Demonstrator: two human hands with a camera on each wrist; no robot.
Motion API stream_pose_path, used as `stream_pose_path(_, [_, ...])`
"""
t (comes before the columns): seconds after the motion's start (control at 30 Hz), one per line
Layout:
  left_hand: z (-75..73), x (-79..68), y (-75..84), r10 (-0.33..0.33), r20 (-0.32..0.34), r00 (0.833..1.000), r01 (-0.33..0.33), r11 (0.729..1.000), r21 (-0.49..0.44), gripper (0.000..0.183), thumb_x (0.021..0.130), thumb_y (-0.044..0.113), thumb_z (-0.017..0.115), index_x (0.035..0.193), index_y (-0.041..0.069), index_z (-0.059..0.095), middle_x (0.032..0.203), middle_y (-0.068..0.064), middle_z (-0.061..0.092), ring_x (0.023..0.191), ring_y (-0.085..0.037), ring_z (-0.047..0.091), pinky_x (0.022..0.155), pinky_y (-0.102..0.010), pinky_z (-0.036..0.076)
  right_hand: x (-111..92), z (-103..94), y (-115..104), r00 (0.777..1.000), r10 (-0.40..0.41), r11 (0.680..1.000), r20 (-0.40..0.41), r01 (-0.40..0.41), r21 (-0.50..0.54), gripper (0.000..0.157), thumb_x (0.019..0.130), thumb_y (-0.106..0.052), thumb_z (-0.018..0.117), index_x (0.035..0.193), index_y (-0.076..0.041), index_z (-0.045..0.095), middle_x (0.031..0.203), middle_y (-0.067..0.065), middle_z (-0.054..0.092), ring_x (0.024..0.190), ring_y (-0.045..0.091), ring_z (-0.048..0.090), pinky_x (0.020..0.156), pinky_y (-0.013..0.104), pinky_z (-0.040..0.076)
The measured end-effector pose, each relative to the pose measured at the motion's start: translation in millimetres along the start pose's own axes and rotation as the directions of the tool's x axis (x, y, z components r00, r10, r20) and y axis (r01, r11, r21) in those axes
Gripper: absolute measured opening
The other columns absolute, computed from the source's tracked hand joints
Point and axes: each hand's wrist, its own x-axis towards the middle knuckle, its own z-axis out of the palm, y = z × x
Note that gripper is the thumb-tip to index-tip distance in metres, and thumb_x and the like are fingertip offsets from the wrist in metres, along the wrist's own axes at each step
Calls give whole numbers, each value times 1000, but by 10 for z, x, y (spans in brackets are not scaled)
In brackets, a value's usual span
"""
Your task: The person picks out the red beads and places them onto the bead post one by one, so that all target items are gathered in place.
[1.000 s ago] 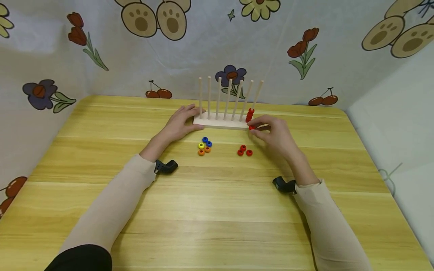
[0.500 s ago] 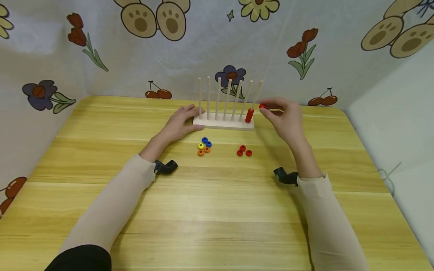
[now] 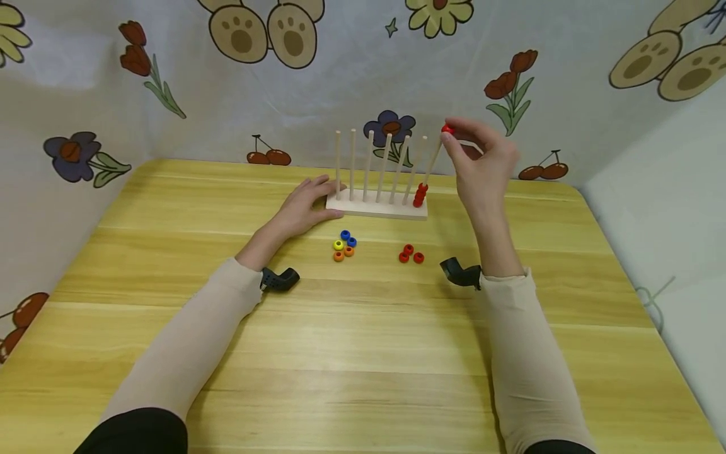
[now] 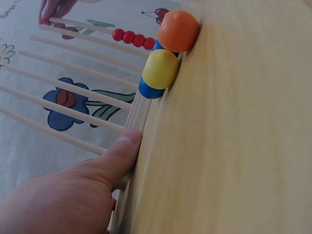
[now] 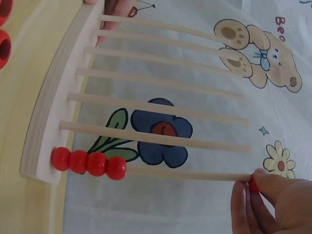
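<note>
A wooden peg stand [image 3: 377, 208] with a row of several upright pegs stands near the back of the table. My left hand [image 3: 302, 205] grips the left end of its base, thumb in front and fingers behind. Several red beads [image 5: 87, 162] are stacked low on the rightmost peg. Between thumb and fingertips my right hand [image 3: 482, 164] pinches another red bead [image 5: 254, 184], right at that peg's tip. In the right wrist view the bead is partly hidden by the fingers.
In front of the stand lie loose blue, yellow and orange beads [image 3: 338, 245]. Three red beads [image 3: 418, 258] lie to their right. A printed cloth [image 3: 334, 94] hangs behind the table [image 3: 363, 353], close behind the pegs.
My right hand has risen with the red bead, from beside the base's right end up to the rightmost peg's tip. The left hand stays on the stand.
</note>
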Motion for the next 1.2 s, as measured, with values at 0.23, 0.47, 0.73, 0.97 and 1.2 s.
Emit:
stream_pose_path(0.23, [11,26,12,16,-6,1000,-16,1000,6,63,99,39,75,155,20,55,169,-12,39,163,-28,21,136,-45,4,11,35,97,995,-102,994,19,101,46,22,96,-16,78,116,-9,82,109,9,80,98,9,74,90,25,63])
stream_pose_path(0.47, [9,14,20,14,-8,1000,-14,1000,3,62,99,38,75,155,20,56,169,-11,39,163,-28,21,136,-44,4,-29,60,72,997,-81,994,-10,81,67,21,95,-10,79,115,-3,81,110,13,80,98,11,75,92,27,63])
stream_pose_path(0.73, [7,23,17,29,-10,1000,-29,999,12,63,99,38,75,155,18,56,168,-11,41,163,-29,21,136,-45,4,-155,21,-134,997,-75,995,-2,75,61,22,93,-1,78,114,7,78,111,22,78,101,26,76,97,39,63])
stream_pose_path(0.97, [0,10,16,30,-6,1000,-30,1000,-1,63,99,37,75,156,17,55,168,-14,40,163,-32,22,136,-46,4,-224,-26,-99,999,-22,1000,40,23,-10,24,96,-5,77,118,4,78,115,22,77,104,33,74,100,38,62])
stream_pose_path(1.2, [19,10,-11,6,-7,1000,-6,1000,0,64,100,39,74,157,20,53,170,-14,37,163,-31,20,136,-48,4,-321,-103,132,990,33,998,134,-26,-53,25,97,-8,77,118,4,77,117,20,77,106,33,74,101,47,61])
